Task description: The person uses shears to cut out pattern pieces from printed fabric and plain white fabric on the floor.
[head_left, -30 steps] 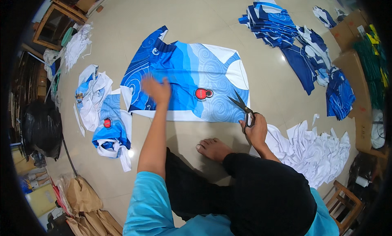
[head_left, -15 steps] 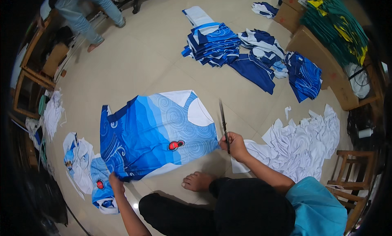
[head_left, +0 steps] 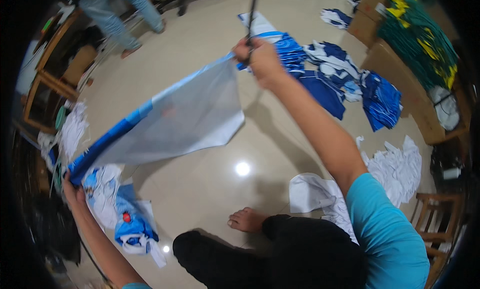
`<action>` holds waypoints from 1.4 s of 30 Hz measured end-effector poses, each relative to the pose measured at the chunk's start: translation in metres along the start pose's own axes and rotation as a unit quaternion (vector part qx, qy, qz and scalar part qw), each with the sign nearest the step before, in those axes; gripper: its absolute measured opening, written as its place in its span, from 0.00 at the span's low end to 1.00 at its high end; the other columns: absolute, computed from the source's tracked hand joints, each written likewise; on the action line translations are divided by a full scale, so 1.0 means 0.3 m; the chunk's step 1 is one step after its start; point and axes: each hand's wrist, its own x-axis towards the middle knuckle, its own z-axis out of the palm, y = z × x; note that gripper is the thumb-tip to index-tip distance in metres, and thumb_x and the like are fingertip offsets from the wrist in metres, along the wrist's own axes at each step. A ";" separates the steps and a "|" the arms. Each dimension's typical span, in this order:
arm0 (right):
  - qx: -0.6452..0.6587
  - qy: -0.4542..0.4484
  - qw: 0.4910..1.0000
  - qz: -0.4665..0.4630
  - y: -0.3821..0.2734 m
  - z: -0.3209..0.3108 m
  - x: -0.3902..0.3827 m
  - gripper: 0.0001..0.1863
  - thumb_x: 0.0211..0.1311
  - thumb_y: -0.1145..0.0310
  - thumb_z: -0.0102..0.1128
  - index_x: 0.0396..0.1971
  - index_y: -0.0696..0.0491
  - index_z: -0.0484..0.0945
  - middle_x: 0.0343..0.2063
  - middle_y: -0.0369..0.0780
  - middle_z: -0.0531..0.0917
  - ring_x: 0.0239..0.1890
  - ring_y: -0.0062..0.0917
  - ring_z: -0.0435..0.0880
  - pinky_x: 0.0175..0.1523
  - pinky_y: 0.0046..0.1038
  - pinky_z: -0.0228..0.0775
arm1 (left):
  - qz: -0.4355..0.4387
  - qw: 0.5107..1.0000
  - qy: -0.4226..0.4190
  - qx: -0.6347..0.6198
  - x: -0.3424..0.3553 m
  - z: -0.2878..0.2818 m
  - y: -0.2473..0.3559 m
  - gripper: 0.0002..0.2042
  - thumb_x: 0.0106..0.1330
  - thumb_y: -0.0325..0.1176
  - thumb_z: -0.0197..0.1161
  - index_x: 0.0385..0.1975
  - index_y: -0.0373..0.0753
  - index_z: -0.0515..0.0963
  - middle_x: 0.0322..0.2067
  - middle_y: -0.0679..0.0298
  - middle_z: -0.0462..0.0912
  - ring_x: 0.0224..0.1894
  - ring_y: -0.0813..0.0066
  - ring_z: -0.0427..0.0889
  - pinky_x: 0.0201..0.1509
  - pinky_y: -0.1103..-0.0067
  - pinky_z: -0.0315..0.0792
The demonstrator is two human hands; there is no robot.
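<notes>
A blue patterned fabric panel [head_left: 180,116] is stretched in the air between my two hands, its pale grey-white underside facing me. My left hand [head_left: 75,193] is closed on its dark blue corner at the left. At the far end my right hand [head_left: 260,61] grips the light blue corner, with dark scissors [head_left: 250,26] in the same hand, their blades pointing up and away. The panel's free edge hangs down over the tiled floor. Its printed face is mostly hidden, though a red patch shows faintly through the cloth.
Blue-and-white printed pieces [head_left: 132,221] lie on the floor at left. Farther off are a stack of blue fabric [head_left: 287,51] and navy pieces [head_left: 322,94]. A white cloth heap [head_left: 395,169], cardboard boxes [head_left: 400,81] and a wooden stool [head_left: 440,214] stand right. Another person's legs [head_left: 112,19] are far left.
The panel lay flat on the floor, printed side up; now it is lifted and tilted. My right hand has moved up and away with the scissors, my left hand up and to the left.
</notes>
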 end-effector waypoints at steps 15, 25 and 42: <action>-0.202 0.017 0.979 0.034 0.123 -0.270 -0.454 0.10 0.70 0.72 0.76 0.42 0.55 0.81 0.34 0.35 0.85 0.33 0.19 0.81 0.42 0.24 0.73 | 0.148 0.898 0.235 0.342 -1.023 -0.173 -0.576 0.24 0.77 0.32 0.63 0.66 0.24 0.70 0.59 0.46 0.83 0.59 0.59 0.82 0.69 0.66 0.74; -0.340 -0.046 0.926 0.159 0.622 -0.512 -0.576 0.08 0.70 0.77 0.73 0.41 0.55 0.80 0.33 0.35 0.86 0.34 0.19 0.82 0.41 0.24 0.74 | -0.055 0.916 0.316 0.242 -1.205 -0.338 -1.109 0.23 0.72 0.23 0.66 0.66 0.31 0.71 0.50 0.55 0.84 0.44 0.69 0.85 0.45 0.72 0.82; -0.511 -0.008 0.849 0.138 0.607 -0.552 -0.895 0.03 0.65 0.79 0.71 0.36 0.59 0.85 0.28 0.39 0.89 0.32 0.22 0.86 0.43 0.29 0.79 | -0.064 0.887 0.353 0.289 -1.410 -0.629 -1.148 0.21 0.74 0.26 0.74 0.62 0.36 0.74 0.43 0.57 0.84 0.36 0.72 0.85 0.34 0.74 0.84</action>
